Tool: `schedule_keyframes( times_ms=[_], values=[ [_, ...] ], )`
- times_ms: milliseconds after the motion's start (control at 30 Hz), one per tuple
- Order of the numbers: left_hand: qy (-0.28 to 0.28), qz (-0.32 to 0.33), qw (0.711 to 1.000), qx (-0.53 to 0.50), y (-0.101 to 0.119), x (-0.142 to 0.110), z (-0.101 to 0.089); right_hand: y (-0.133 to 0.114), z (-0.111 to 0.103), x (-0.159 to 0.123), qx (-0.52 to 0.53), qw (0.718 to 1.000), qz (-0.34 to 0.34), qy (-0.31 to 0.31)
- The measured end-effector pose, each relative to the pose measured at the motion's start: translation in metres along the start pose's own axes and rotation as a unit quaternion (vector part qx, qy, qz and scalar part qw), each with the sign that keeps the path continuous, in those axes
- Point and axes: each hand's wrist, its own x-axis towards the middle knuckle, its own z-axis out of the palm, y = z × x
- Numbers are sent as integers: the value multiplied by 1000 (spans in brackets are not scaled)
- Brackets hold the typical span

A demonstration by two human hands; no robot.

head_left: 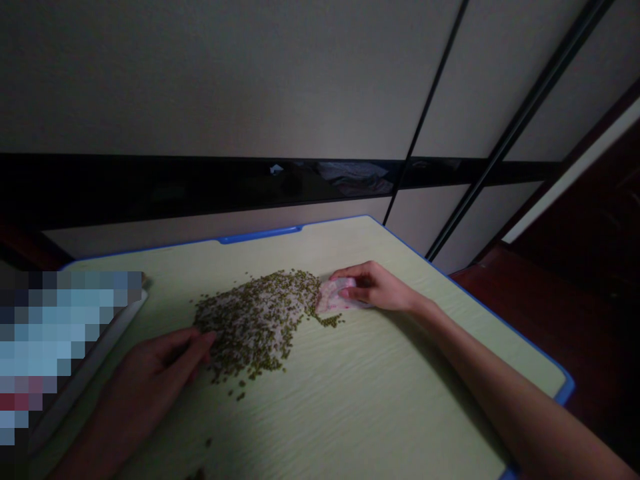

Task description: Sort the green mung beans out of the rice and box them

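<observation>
While pale cupboard doors [210, 80] fill the far side of the dim room, here's the yellowish bench [380, 393], edged in blue and faintly streaked with grain. A wide heap of green beans [255, 320] sprawls across its middle, pale patches showing through, with strays dotted towards the near side. And the right hand [377, 287] is grasping a pink-and-white packet [331, 297] just at the heap's right edge! Over at the left edge, the left hand [155, 370] has thumb and fingers drawn together; whether anything's pinched there, I can't tell. Beside it, a pale-edged object [107, 340] lies largely masked by blocks. Behind, a glossy black band [115, 190] crosses the doors; off to the right, dark reddish floor [493, 287] sinks into shadow.
</observation>
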Motion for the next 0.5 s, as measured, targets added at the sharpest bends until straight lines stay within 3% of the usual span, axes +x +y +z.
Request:
schedule_keyframes(
  times_ms=[300, 500],
  values=[
    [-33, -1, 999, 6, -6, 0, -1, 0, 0, 0, 10, 1000, 3, -6],
    [-26, 2, 1000, 9, -6, 1, 0, 2, 0, 1, -8, 1000, -3, -1]
  ],
)
